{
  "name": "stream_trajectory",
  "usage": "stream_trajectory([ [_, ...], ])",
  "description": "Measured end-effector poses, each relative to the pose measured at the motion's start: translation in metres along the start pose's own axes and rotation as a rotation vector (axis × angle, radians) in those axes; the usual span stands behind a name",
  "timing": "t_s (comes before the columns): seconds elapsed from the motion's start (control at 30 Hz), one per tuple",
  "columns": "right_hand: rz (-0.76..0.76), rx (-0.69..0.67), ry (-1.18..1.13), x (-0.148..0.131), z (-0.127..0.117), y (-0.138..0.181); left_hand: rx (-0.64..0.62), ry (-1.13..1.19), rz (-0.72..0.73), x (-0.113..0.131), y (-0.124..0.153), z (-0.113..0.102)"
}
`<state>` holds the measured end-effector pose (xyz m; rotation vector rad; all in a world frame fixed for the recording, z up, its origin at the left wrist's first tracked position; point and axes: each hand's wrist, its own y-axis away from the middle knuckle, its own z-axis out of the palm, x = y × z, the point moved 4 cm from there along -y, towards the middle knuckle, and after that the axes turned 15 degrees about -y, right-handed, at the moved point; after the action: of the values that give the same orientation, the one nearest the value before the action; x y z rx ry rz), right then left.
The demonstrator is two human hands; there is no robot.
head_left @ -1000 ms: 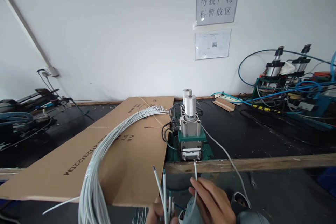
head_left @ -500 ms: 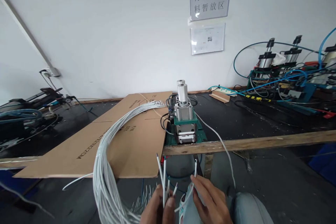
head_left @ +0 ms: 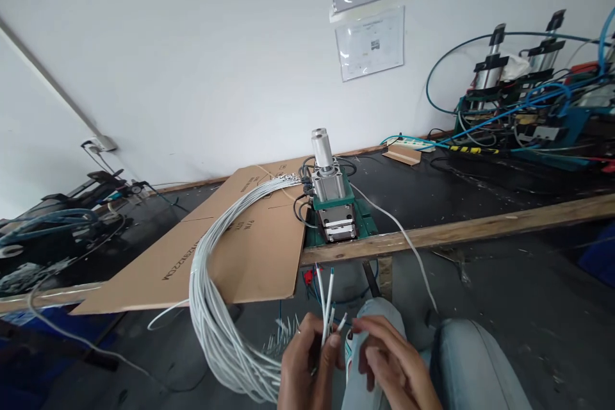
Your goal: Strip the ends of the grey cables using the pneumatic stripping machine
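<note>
My left hand (head_left: pixel 307 365) is closed around several thin white wire ends (head_left: pixel 325 304) that stick up above my fingers. My right hand (head_left: pixel 387 365) sits just to the right, fingers curled, its fingertips pinching at one wire end beside the left hand. A thick bundle of white wires (head_left: pixel 216 307) loops from the cardboard sheet down to my left hand. On the bench edge ahead stands a small green pneumatic press (head_left: pixel 334 211) with a silver cylinder on top.
A flattened cardboard sheet (head_left: pixel 250 250) covers the black bench (head_left: pixel 432 198), whose front has a wooden edge. A single white cable (head_left: pixel 403 243) hangs off the bench right of the press. More pneumatic machines with blue hoses (head_left: pixel 523 109) stand at the far right. My knee (head_left: pixel 471 365) is below right.
My right hand drew the wire back from the press and down to my left hand. The view tilted down and left, so both hands show more fully.
</note>
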<state>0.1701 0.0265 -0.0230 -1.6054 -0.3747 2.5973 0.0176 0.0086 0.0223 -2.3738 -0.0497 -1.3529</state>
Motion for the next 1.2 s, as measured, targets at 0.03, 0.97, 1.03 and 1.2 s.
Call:
stream_trajectory([
  [0.03,-0.037,-0.050,-0.022,-0.012,0.012,-0.008,0.001,-0.007,0.017,0.000,0.000,0.001],
  [0.97,0.127,-0.196,-0.018,0.006,0.044,0.003,-0.364,0.095,-0.091,0.011,-0.011,-0.029],
  [1.03,0.125,-0.220,0.014,0.003,0.044,0.004,-0.376,0.070,-0.096,0.011,-0.012,-0.030],
  [1.2,0.103,-0.258,0.111,-0.003,0.039,0.008,-0.472,0.061,-0.117,0.018,-0.015,-0.028],
])
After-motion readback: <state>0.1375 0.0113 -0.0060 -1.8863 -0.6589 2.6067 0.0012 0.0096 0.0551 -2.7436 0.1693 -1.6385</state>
